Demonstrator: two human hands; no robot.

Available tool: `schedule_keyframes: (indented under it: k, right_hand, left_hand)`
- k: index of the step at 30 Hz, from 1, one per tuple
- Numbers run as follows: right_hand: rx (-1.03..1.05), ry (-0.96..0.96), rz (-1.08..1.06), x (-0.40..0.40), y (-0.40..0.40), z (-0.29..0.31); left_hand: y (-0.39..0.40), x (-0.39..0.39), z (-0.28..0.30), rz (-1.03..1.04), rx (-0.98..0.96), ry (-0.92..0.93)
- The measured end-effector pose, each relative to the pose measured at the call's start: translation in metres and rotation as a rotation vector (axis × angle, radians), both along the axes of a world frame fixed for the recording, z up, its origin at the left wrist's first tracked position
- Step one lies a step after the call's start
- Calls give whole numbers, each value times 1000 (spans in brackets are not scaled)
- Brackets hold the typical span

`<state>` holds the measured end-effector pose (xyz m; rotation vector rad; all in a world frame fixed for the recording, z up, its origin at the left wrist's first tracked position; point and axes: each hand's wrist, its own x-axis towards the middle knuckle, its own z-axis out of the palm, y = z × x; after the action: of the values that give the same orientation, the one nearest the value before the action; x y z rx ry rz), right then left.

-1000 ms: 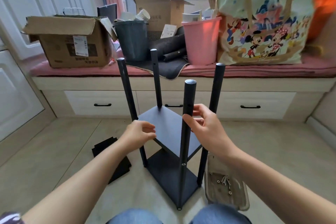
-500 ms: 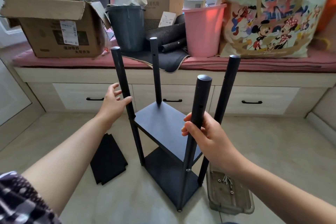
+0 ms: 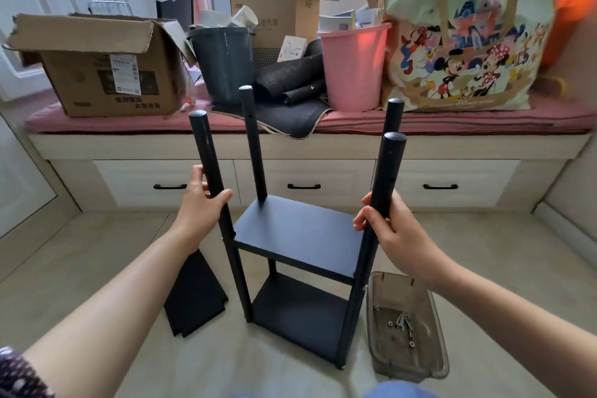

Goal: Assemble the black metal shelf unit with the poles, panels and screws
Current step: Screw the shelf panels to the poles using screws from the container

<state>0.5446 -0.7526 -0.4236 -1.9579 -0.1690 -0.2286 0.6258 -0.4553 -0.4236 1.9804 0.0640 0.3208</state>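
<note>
Black metal shelf unit (image 3: 298, 268) is stood upright on the floor, now squared to the view. Its near-left pole (image 3: 213, 178), only touched half a second ago, is now gripped by the left hand (image 3: 202, 203); the near-right pole (image 3: 384, 181) is kept clasped by the right hand (image 3: 392, 226). A spare panel (image 3: 193, 297) is lain flat beside it.

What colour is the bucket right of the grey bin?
Pink bucket, seen clearly in the head view.
</note>
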Motion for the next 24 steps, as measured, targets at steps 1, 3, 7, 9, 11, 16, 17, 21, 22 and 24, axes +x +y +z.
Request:
schedule_keyframes:
  k: [1,3,7,9,11,16,17,21,22,24]
  right_hand:
    - [-4,-3,-14,0,-3,0]
    - [-8,-5,-46,0,-8,1]
    - [-8,2,-128,-1,-16,7]
    - [-29,-6,-165,1,-20,10]
    - [-47,9,-179,4,-25,13]
    - [-62,43,-181,12,-30,19]
    - [-61,36,-182,13,-29,18]
    - [-57,5,-202,16,-27,13]
    - [-56,3,-202,17,-27,12]
    - [-54,2,-203,17,-26,10]
  left_hand:
    - [-1,-6,0,5,8,-6]
    - [-1,-17,-1,25,38,-21]
    - [-4,-39,-3,23,119,-69]
    - [-5,-51,-4,19,146,-96]
    - [-7,-63,-6,28,164,-126]
    - [-8,-91,-13,54,202,-177]
    - [-9,-96,-13,50,202,-178]
    - [-9,-102,-13,35,203,-167]
    - [-8,-101,-13,29,207,-166]
    - [-7,-100,-14,14,219,-163]
